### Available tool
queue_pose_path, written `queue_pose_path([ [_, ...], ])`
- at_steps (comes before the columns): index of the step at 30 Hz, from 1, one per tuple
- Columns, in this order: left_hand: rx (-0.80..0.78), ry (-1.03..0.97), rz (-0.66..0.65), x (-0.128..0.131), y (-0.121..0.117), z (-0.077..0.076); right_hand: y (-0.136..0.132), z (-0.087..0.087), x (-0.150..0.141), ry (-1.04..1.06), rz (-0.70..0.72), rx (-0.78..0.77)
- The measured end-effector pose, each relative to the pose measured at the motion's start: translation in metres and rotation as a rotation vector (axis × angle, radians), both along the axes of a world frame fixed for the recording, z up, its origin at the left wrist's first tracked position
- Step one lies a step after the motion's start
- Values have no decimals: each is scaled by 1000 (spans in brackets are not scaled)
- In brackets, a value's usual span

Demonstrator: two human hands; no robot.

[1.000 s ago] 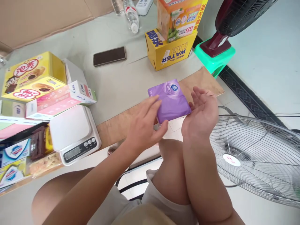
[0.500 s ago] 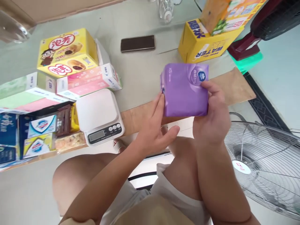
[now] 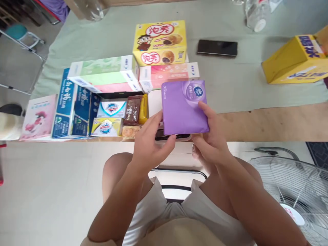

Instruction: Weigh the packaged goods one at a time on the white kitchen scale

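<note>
A purple tissue pack (image 3: 183, 111) with a round blue logo hovers over a white kitchen scale (image 3: 155, 102), covering most of it. My right hand (image 3: 214, 136) grips the pack at its lower right corner, thumb and fingers on either side. Along the left edge, my left hand (image 3: 151, 143) steadies the same pack with its fingers; the thumb tip is near the lower edge. Left of the scale lie a brown snack packet (image 3: 132, 109), a yellow packet (image 3: 144, 108), a blue-white soap box (image 3: 112, 109), a yellow soap box (image 3: 107, 127) and a cookie packet (image 3: 130, 132).
Behind the scale stand a pink carton (image 3: 166, 75), a green carton (image 3: 102, 70) and a yellow puff box (image 3: 159, 42). Blue boxes (image 3: 64, 109) and a pink box (image 3: 39, 118) are farther left. A phone (image 3: 217, 48), yellow carton (image 3: 292, 65) and bottle (image 3: 257, 17) lie beyond; a fan (image 3: 294, 191) stands right.
The tissue pack has moved left with both hands, from beside the scale to above it. My view has turned left, bringing more of the boxes into sight.
</note>
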State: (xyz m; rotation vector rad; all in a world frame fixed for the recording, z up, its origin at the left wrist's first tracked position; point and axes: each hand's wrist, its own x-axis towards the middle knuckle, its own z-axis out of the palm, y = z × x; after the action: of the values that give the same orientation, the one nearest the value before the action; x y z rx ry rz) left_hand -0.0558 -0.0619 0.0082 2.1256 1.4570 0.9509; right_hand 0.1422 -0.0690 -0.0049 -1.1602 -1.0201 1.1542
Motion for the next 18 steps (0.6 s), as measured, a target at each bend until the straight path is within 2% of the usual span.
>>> queue_pose_path([
  [2,13,37,30,-9,1,-2,7,-12,-5,-140,65,70],
  [5,43,59,87,-19,4,-6,15,-26,-8,-271,90,150],
  [12,47,5,148,-32,6,-16,16,-35,-6,-236,41,191],
  [14,46,2,147,-34,7,-18,14,-34,-7,-216,44,160],
  [18,62,-40,108,-30,11,-22,13,-27,-15,-67,31,-21],
])
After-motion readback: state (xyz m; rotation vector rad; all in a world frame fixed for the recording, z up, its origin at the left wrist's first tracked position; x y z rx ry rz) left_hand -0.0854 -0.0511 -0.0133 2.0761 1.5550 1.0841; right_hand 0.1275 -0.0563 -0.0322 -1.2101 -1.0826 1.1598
